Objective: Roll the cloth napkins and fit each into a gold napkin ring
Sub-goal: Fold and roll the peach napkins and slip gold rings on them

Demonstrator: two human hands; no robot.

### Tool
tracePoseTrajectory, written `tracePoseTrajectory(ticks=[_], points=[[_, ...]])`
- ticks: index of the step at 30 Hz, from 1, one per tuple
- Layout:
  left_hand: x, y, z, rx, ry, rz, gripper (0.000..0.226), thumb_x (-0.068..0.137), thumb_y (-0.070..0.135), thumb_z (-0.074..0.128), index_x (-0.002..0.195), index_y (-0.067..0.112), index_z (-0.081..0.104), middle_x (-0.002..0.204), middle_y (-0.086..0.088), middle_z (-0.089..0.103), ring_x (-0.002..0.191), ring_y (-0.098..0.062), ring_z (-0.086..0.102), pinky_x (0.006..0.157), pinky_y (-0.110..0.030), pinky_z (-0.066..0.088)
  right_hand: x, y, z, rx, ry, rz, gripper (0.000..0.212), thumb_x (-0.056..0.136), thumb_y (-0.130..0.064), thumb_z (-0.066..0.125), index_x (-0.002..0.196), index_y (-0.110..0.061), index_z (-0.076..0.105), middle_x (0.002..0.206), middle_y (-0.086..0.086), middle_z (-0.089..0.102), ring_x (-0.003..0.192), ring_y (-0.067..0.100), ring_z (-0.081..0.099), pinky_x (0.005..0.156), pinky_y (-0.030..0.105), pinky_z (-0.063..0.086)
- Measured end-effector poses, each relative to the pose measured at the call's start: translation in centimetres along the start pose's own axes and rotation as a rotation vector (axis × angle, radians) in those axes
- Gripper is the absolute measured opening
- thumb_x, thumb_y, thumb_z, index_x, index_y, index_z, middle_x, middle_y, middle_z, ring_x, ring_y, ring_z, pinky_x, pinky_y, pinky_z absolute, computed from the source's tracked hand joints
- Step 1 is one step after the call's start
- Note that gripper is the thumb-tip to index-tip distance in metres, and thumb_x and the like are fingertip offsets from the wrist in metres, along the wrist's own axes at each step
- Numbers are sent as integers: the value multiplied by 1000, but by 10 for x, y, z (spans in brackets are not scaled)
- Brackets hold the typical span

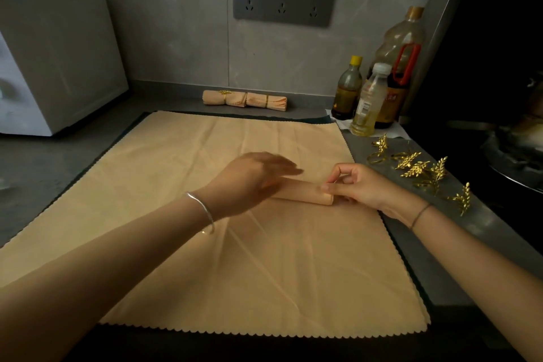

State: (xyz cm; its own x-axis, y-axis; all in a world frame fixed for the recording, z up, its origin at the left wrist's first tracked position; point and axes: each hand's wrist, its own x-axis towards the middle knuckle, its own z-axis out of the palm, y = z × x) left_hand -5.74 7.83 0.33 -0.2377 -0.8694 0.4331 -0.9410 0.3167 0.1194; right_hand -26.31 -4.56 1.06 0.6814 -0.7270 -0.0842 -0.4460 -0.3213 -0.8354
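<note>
Rolled peach cloth napkin (302,191), laid on a spread peach scalloped napkin (249,267).
End pinched by right hand (360,185), left hand (252,178) pressed flat on top; to be held tight while a gold leafy metal ring (411,162) is fetched.

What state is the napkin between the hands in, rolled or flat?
Rolled. The napkin is a tight tube atop a spread cloth, its end pinched by the right hand, the left hand flat over it.
</note>
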Motion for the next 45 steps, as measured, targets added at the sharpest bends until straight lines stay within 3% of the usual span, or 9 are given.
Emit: tracePoseTrajectory(ticks=[2, 8, 13, 16, 23, 30, 35, 39, 45], points=[[4, 10, 10, 78, -12, 112, 40, 91, 22, 57, 131, 25, 54, 129, 3, 59, 119, -16, 54, 101, -27, 39, 0, 0, 0, 13, 5, 4, 13, 83, -15, 69, 79, -11, 57, 61, -1, 59, 48, 2, 46, 45, 9, 36], [9, 4, 25, -73, -119, -31, 37, 96, 27, 49, 132, 35, 51, 135, 13, 52, 122, -10, 52, 101, -27, 41, -3, 5, 9, 39, 107, -80, 8, 82, -12, 69, 82, -11, 62, 75, 3, 62, 64, 6, 53, 54, 7, 41], [13, -3, 28, -201, -109, -101, 32, 96, 28, 49, 126, 30, 58, 126, 7, 61, 114, -12, 58, 97, -22, 42, -7, 18, 14, -405, 290, -451, 16, 82, -20, 70, 98, -23, 72, 99, -12, 62, 89, 4, 55, 80, 15, 44], [16, -4, 28, -198, -145, -100, 32, 97, 25, 47, 127, 27, 58, 126, 5, 61, 113, -12, 57, 92, -11, 36, -13, 20, 15, -585, 276, -506, 31, 79, -26, 74, 109, -24, 70, 105, -16, 64, 98, 2, 55, 87, 22, 45], [29, 7, 19, -12, -223, -106, 37, 97, 35, 45, 133, 29, 49, 129, 8, 57, 114, -14, 54, 91, -23, 40, -4, 24, 13, -256, 195, -361, 23, 82, -19, 70, 105, -23, 68, 101, -16, 66, 94, -11, 57, 80, 1, 39], [51, 11, 33, 33, -191, -312, 42, 84, 53, 57, 119, 29, 58, 111, 7, 64, 95, -13, 55, 77, -23, 40, 12, 36, 10, 21, 184, -266, 27, 81, -22, 72, 94, -17, 50, 90, -2, 71, 93, 11, 64, 81, 21, 46], [67, 16, 29, 32, -176, -295, 33, 84, 46, 62, 111, 28, 63, 102, 6, 67, 84, -10, 52, 76, -24, 47, 5, 34, 3, 12, 197, -295, 27, 83, -21, 69, 105, -19, 54, 100, -9, 67, 97, 2, 61, 79, 10, 43], [89, 37, 29, -16, -89, -254, 34, 82, 45, 64, 112, 27, 64, 103, 6, 67, 88, -12, 57, 75, -25, 49, -25, 44, -31, -206, 488, -387, 28, 85, -23, 66, 111, -20, 57, 110, -14, 58, 101, -7, 52, 86, 8, 40], [112, 70, 45, -21, -55, -187, 38, 82, 48, 63, 113, 27, 64, 105, 6, 66, 89, -10, 54, 72, -22, 43, -64, 88, -97, -518, 886, -177, 55, 74, -28, 77, 121, -11, 52, 122, 10, 53, 116, 26, 47, 92, 35, 39]])
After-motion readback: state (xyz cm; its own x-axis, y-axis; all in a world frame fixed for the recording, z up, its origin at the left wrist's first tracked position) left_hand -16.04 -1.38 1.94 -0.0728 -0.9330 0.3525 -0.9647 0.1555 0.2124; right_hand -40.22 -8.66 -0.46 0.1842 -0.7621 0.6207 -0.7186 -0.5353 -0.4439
